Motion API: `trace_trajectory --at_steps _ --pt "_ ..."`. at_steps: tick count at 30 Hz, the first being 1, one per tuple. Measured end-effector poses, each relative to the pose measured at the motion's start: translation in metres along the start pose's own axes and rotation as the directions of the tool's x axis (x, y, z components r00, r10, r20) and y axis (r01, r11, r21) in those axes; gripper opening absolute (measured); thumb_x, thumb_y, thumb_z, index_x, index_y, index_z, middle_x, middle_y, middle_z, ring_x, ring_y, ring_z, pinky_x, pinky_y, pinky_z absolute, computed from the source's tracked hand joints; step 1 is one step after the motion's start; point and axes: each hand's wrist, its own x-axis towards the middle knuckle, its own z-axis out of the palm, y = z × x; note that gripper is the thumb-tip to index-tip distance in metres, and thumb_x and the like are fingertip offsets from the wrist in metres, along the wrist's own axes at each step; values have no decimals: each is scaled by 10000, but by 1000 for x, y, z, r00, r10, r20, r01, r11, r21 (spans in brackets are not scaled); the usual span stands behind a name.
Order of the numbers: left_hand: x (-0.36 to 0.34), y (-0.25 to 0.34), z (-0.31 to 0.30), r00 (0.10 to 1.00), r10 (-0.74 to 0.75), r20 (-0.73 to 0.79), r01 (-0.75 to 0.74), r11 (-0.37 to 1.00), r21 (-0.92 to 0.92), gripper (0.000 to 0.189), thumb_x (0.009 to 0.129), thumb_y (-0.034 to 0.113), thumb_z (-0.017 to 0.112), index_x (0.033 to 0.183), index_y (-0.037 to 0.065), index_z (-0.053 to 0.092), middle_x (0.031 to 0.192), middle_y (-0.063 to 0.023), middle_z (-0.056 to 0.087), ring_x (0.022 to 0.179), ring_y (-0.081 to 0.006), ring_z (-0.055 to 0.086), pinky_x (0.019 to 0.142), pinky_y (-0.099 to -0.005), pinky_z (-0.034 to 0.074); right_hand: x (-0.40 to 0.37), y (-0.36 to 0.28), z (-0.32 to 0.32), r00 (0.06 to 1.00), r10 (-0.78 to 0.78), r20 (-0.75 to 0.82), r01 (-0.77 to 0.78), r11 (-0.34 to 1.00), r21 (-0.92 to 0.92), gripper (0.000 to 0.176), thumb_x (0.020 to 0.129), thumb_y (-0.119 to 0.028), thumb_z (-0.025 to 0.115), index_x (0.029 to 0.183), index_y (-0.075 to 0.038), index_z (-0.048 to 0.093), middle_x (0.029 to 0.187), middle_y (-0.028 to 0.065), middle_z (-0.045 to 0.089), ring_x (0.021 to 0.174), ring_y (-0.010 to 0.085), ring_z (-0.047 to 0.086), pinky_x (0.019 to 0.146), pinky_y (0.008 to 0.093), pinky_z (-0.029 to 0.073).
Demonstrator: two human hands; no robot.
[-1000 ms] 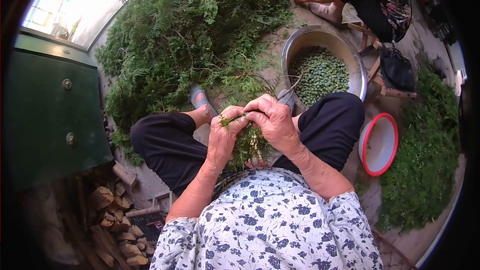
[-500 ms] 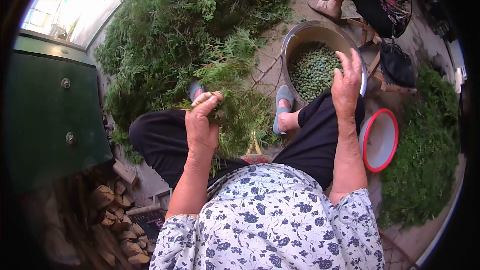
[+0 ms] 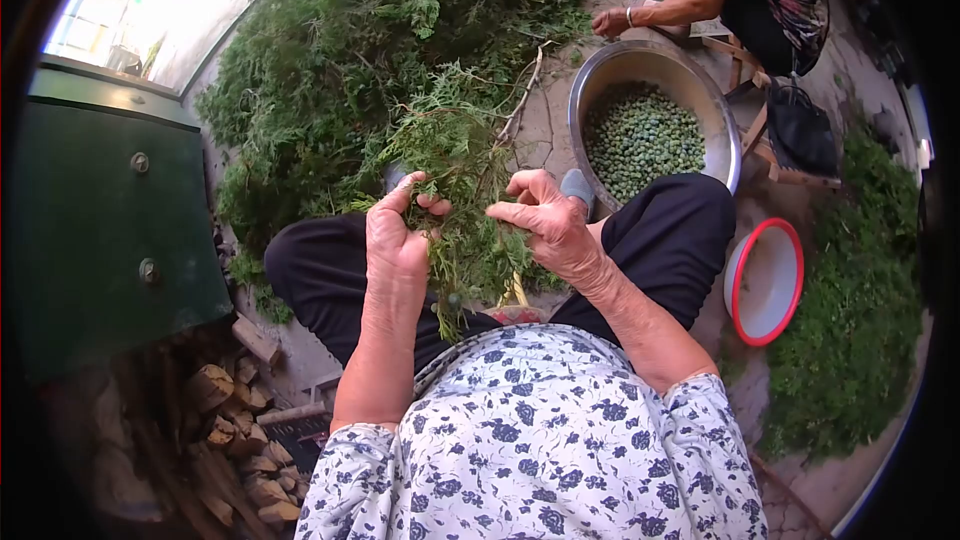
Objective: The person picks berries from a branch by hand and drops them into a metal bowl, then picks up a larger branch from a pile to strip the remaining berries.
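My left hand (image 3: 398,230) is closed around a leafy evergreen branch (image 3: 455,140), cypress-like with flat sprays, held above my lap. Its foliage hangs down between my knees. My right hand (image 3: 556,225) has come up to the branch's right side, thumb and forefinger pinched at the leaves. Whatever sits between those fingertips is too small to make out. Beyond my right knee stands a large metal basin (image 3: 722,130), partly filled with small round green cones (image 3: 645,135).
A big heap of cut evergreen branches (image 3: 330,70) lies ahead. On the right are a red-rimmed white basin (image 3: 765,285) and more greenery (image 3: 850,330). A green cabinet (image 3: 110,230) and split firewood (image 3: 250,430) stand left. A co-worker's hand (image 3: 610,22) reaches near the metal basin.
My right hand has moved left from over the metal basin to the branch, its spread fingers now pinched. The co-worker's arm has reached down toward the heap. My left hand keeps its hold.
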Motion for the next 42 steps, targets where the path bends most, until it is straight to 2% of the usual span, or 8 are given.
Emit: trace_trajectory --at_steps 6,8,13,14,17,25,35,42 --pt "-29 -6 19 975 204 84 -221 880 421 99 847 97 561 917 55 618 822 17 537 701 -93 500 604 -241 451 15 0 -2 985 111 -132 -56 928 368 221 687 94 641 874 -22 651 928 60 537 833 152 559 684 252 476" --pt "-33 -10 19 963 210 172 -270 792 547 105 843 95 563 923 63 622 842 19 544 734 -83 499 602 -229 446 14 -7 -2 916 400 -1 -255 587 768 150 742 91 623 863 3 643 946 48 552 850 115 539 686 232 490" --pt "-38 -16 27 937 110 331 -322 635 702 262 799 65 566 1052 32 625 996 -29 569 827 -98 539 708 -227 453 14 -8 -3 954 278 -114 -143 753 642 159 727 51 634 865 -23 660 907 49 603 829 137 561 762 259 466" --pt "-31 -12 22 820 107 563 -561 352 750 350 788 22 546 1135 17 589 1074 -84 572 992 -178 539 871 -278 419 13 -8 -4 961 254 -109 -133 769 625 197 700 90 620 863 -12 660 917 56 596 849 137 558 748 252 473" --pt "-29 -14 24 702 58 710 -696 267 666 368 793 -6 533 1158 22 574 1184 -122 544 1145 -230 476 973 -312 350 15 -8 -13 982 175 -70 -108 825 555 242 664 127 608 853 -13 667 930 62 587 870 143 557 747 249 471" --pt "-27 -17 26 613 36 789 -789 84 609 273 810 68 630 1083 56 621 1168 -124 566 1064 -225 550 904 -317 436 23 -19 -23 985 140 -101 -95 929 358 235 657 94 650 842 -46 689 880 34 562 862 148 540 773 247 441" --pt "-28 -31 18 759 173 628 -637 397 660 186 771 22 670 953 -7 645 971 -103 629 832 -173 612 720 -267 503 15 -22 -7 915 403 19 -286 613 737 168 837 -17 612 995 11 563 820 30 615 691 74 583 637 198 498" --pt "-34 -25 20 423 310 851 -825 -256 504 247 646 -120 601 866 -12 622 800 -105 631 648 -189 593 589 -267 467 22 -36 -34 854 497 -156 -342 760 552 131 849 -4 578 979 -18 591 804 2 573 642 70 527 606 205 450"
